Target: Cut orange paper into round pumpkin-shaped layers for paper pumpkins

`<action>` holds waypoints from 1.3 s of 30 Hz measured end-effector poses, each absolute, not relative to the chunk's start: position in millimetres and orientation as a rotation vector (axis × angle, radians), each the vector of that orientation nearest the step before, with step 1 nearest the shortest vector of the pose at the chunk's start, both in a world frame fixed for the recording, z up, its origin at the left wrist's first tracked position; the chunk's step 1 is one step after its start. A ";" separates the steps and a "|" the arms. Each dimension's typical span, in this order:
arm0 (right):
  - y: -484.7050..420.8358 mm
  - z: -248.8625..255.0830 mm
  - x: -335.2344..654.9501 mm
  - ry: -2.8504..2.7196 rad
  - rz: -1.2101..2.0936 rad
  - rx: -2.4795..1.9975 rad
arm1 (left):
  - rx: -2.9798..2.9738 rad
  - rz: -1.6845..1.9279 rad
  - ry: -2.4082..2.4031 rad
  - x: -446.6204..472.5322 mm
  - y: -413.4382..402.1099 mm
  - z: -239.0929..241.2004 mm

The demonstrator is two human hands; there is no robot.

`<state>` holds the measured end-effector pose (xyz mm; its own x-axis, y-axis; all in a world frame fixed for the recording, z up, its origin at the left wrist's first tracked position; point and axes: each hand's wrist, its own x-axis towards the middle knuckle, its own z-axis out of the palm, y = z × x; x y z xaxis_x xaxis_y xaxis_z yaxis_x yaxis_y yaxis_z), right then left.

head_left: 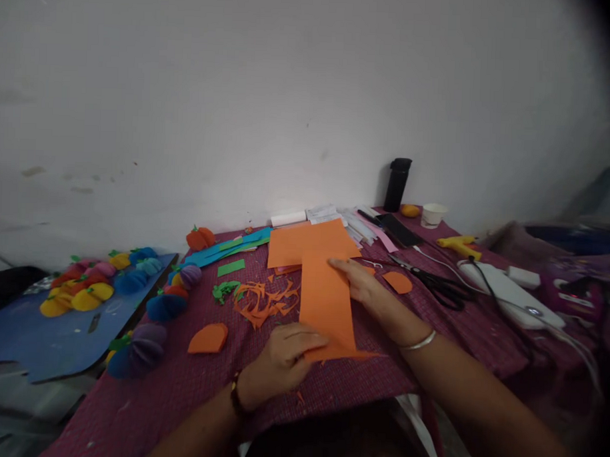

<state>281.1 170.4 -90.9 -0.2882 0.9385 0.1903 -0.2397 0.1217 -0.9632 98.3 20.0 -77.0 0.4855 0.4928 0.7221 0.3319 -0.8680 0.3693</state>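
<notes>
A long piece of orange paper (325,292) is in front of me, its near end folded up in a short flap. My left hand (288,354) is closed on that near folded end, fingers on top. Higher up, my right hand (358,282) grips the paper's right edge, its fingertips lying on the face and its thumb hidden. Behind is a stack of orange sheets (297,238). Orange paper scraps (262,304) lie to the left, with a rounded orange paper piece (208,338) beside my left hand. Black-handled scissors (436,283) rest to the right.
Several colourful paper pumpkins (167,304) stand at the left, some on a blue board (101,328). At the right are a yellow glue gun (459,245), a white power strip (507,295) with cables, a phone (399,230), a paper cup (433,215) and a black bottle (397,185).
</notes>
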 end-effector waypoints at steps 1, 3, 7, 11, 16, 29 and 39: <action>173.5 -91.1 283.8 -1.306 1.450 -0.770 | 2.480 1.334 0.763 100.5 20.3 -79.2; 176.4 -92.8 284.8 -1.242 1.562 -0.778 | 2.313 1.382 0.934 102.5 23.7 -83.2; 170.9 -99.2 272.2 -1.279 1.658 -0.788 | 1.932 1.454 1.257 95.9 36.0 -86.8; 163.7 -99.0 266.0 -1.550 1.550 -0.789 | 1.879 1.310 1.262 89.3 42.1 -86.9; 163.7 -83.5 287.8 -1.889 1.394 -0.837 | 1.773 1.330 1.278 92.3 40.8 -90.4; 164.4 -78.4 288.1 -2.095 0.897 -1.058 | 2.010 1.440 1.416 63.9 52.2 -68.1; 110.9 -57.0 267.0 -1.992 1.159 -0.642 | 1.758 1.293 1.305 69.2 50.4 -71.3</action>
<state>267.0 110.9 -57.0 -0.6076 0.7169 0.3420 0.0570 0.4688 -0.8814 69.2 50.4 -71.3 0.0473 0.9346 0.3526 0.3615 -0.3451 0.8662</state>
